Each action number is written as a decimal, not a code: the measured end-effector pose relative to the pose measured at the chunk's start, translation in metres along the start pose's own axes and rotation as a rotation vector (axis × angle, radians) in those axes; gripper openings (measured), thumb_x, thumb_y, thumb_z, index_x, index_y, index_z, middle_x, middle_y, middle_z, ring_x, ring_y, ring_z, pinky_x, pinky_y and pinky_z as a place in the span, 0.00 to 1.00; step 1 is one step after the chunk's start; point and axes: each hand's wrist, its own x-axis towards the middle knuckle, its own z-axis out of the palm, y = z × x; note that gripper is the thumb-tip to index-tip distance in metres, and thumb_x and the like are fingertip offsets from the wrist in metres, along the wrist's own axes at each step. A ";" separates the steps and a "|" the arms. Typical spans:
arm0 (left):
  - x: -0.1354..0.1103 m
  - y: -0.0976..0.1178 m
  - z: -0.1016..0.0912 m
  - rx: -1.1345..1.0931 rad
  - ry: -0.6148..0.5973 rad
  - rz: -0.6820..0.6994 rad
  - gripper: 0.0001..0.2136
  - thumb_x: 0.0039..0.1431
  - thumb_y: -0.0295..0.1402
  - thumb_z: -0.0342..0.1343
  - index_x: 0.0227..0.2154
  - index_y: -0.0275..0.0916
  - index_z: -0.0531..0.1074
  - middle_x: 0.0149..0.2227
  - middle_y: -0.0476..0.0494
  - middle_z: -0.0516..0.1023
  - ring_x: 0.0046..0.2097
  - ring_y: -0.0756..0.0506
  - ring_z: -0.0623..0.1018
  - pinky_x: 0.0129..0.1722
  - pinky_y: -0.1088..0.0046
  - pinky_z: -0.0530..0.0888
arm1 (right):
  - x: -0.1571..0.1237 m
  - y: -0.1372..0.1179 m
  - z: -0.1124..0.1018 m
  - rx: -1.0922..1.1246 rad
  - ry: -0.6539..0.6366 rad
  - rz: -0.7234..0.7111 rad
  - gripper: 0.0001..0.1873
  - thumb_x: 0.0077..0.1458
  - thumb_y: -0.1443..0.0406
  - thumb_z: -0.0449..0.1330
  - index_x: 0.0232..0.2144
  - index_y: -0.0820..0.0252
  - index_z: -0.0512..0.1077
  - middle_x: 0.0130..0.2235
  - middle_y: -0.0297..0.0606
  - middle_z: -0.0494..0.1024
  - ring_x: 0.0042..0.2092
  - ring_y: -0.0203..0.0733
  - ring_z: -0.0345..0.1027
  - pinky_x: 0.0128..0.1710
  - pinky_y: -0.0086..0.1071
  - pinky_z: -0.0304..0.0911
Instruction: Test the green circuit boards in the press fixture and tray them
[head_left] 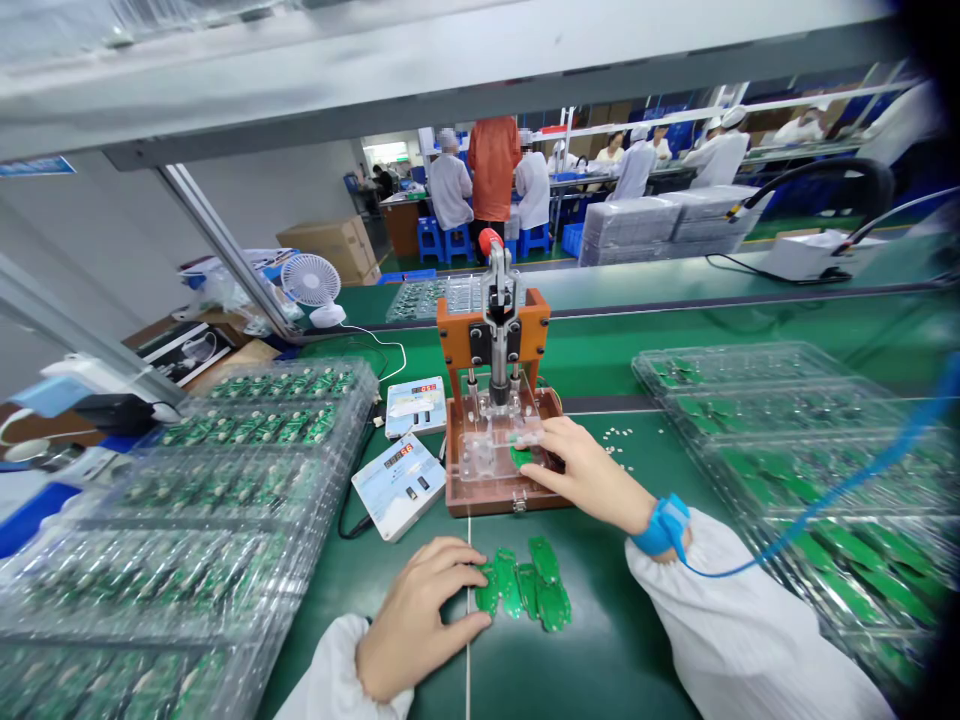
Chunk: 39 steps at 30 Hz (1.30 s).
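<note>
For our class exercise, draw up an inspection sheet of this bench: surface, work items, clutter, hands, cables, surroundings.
Surface: green bench top.
Work items: orange-framed lever press; loose green boards in front; two display boxes to its left.
Clutter: small pale pieces scattered right of the press.
Left hand: fingers at the leftmost loose board.
Right hand: fingers at a green board on the press; grip unclear.
Cables: white fan cable; blue cord at right wristband.
Surroundings: clear trays both sides; people behind.
</note>
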 end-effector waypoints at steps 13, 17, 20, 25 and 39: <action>0.096 0.000 -0.057 0.176 0.249 0.161 0.07 0.64 0.32 0.63 0.43 0.41 0.79 0.50 0.39 0.80 0.55 0.38 0.76 0.56 0.54 0.75 | -0.009 -0.003 0.010 -0.028 0.066 -0.030 0.09 0.67 0.62 0.61 0.47 0.55 0.76 0.53 0.43 0.81 0.57 0.54 0.69 0.60 0.56 0.65; 0.120 -0.010 -0.059 0.212 0.156 0.175 0.05 0.62 0.31 0.64 0.41 0.40 0.78 0.49 0.40 0.80 0.53 0.39 0.77 0.57 0.55 0.74 | -0.010 -0.002 0.012 -0.013 0.083 -0.040 0.09 0.67 0.63 0.60 0.47 0.55 0.76 0.53 0.44 0.80 0.57 0.54 0.70 0.59 0.56 0.67; 0.120 -0.012 -0.055 0.212 0.152 0.132 0.04 0.61 0.31 0.64 0.39 0.40 0.78 0.49 0.41 0.80 0.52 0.39 0.77 0.55 0.56 0.74 | -0.010 -0.002 0.011 -0.013 0.085 -0.043 0.09 0.68 0.63 0.59 0.48 0.55 0.76 0.54 0.44 0.80 0.57 0.54 0.70 0.58 0.55 0.68; 0.115 -0.013 -0.049 0.147 0.176 0.094 0.05 0.62 0.31 0.61 0.40 0.40 0.76 0.50 0.40 0.78 0.54 0.39 0.76 0.56 0.56 0.73 | -0.010 -0.003 0.014 -0.018 0.072 -0.042 0.09 0.68 0.63 0.59 0.48 0.57 0.76 0.54 0.44 0.80 0.58 0.54 0.69 0.60 0.56 0.67; 0.091 0.025 0.019 0.114 0.280 0.605 0.14 0.69 0.42 0.52 0.45 0.37 0.74 0.44 0.36 0.80 0.50 0.38 0.78 0.51 0.57 0.76 | 0.079 -0.027 -0.086 0.242 0.566 0.063 0.12 0.61 0.65 0.56 0.47 0.56 0.72 0.50 0.40 0.79 0.54 0.48 0.73 0.56 0.43 0.68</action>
